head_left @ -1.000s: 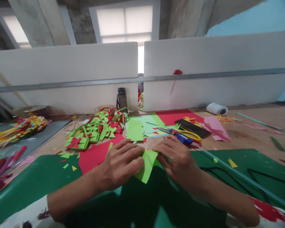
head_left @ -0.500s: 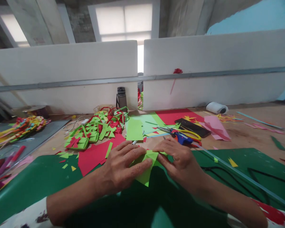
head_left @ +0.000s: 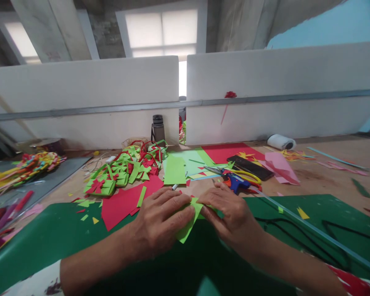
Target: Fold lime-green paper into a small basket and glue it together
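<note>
While the pile of green and red paper pieces lies unchanged on the table, the left hand presses on the folded green paper over the green mat. The paper's lower tip now points further left than half a second ago, and less shows. The right hand pinches its right edge, near the blue-handled tool.

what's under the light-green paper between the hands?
Dark green mat shows past the near edge of the light-green paper. What lies directly beneath is hidden by the paper, left hand and right hand, so I can't tell if anything else is there.
</note>
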`<action>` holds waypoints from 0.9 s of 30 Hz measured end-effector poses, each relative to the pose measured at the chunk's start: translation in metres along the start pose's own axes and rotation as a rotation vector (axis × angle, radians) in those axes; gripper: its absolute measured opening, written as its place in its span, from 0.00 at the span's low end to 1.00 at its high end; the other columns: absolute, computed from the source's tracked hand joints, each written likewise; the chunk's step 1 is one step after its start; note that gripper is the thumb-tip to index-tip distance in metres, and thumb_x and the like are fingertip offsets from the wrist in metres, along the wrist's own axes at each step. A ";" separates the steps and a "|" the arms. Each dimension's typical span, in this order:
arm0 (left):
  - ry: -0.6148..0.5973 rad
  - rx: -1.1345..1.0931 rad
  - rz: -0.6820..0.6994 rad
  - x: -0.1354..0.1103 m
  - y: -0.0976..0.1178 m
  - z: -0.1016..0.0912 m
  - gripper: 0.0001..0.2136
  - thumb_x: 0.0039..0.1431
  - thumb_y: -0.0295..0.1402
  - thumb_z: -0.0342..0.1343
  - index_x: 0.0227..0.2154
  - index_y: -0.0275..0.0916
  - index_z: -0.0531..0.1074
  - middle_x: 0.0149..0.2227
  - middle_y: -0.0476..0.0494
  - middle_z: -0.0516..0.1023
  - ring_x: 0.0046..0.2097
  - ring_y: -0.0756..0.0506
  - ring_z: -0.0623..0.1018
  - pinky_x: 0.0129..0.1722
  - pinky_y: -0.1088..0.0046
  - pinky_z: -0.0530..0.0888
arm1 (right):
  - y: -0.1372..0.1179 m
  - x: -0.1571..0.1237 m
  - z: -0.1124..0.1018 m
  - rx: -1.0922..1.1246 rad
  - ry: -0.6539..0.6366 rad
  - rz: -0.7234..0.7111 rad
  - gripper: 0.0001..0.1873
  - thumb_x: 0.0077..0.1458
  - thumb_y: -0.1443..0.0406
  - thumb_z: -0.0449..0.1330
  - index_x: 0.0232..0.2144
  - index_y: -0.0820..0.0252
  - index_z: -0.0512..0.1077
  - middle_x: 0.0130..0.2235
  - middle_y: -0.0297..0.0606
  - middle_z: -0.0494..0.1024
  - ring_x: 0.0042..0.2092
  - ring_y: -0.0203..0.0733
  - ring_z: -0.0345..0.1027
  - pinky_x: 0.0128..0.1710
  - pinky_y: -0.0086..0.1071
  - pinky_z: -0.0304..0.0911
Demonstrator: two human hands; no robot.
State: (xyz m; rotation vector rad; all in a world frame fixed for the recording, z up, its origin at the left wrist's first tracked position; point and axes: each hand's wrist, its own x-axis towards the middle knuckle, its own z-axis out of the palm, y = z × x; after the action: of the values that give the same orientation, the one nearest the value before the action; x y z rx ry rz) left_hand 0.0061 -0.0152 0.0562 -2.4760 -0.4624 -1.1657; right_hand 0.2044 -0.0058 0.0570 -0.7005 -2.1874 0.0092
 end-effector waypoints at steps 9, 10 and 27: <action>0.014 0.012 -0.006 0.002 0.000 -0.002 0.06 0.56 0.22 0.48 0.35 0.34 0.67 0.38 0.35 0.78 0.39 0.44 0.77 0.38 0.63 0.75 | 0.000 0.001 0.000 0.029 0.036 0.020 0.09 0.54 0.74 0.52 0.32 0.60 0.71 0.30 0.34 0.77 0.33 0.38 0.68 0.43 0.39 0.58; 0.014 0.014 -0.005 0.002 0.000 -0.003 0.06 0.56 0.23 0.47 0.35 0.34 0.67 0.37 0.35 0.78 0.39 0.44 0.77 0.38 0.64 0.75 | 0.000 0.001 0.000 0.046 0.037 0.038 0.09 0.54 0.74 0.53 0.32 0.60 0.71 0.30 0.34 0.77 0.33 0.37 0.68 0.43 0.38 0.58; -0.051 0.125 0.074 -0.005 -0.005 -0.004 0.08 0.58 0.26 0.49 0.39 0.33 0.70 0.41 0.34 0.76 0.44 0.41 0.75 0.41 0.60 0.74 | -0.003 0.001 -0.003 0.154 -0.007 0.165 0.10 0.54 0.73 0.53 0.33 0.58 0.73 0.33 0.34 0.77 0.35 0.38 0.67 0.39 0.34 0.60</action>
State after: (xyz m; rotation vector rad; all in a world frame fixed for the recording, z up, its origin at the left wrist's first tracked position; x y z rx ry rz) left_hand -0.0018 -0.0128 0.0551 -2.3994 -0.4391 -1.0149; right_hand 0.2046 -0.0086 0.0609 -0.7912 -2.1041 0.2627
